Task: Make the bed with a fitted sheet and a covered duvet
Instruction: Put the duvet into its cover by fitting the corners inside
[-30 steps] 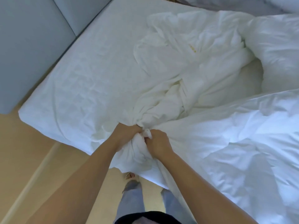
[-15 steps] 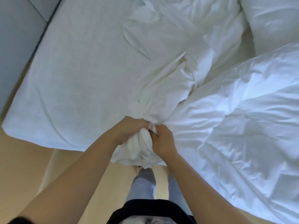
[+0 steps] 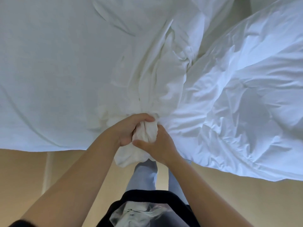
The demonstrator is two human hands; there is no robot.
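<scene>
One bunched cover (image 3: pixel 158 82) stretches away; left hand (image 3: pixel 131 128), right hand (image 3: pixel 159 145) grip it.

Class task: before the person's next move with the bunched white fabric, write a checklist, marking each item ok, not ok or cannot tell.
1. Left hand grips the bunched white fabric: ok.
2. Right hand grips the same bunch: ok.
3. Loose end clear of the floor: ok, hanging just below the hands.
4. Sheet lies smooth: ok, light creases only.
5. Sheet corners tucked: cannot tell, out of view.
6. Duvet spread flat: not ok, rumpled.
</scene>
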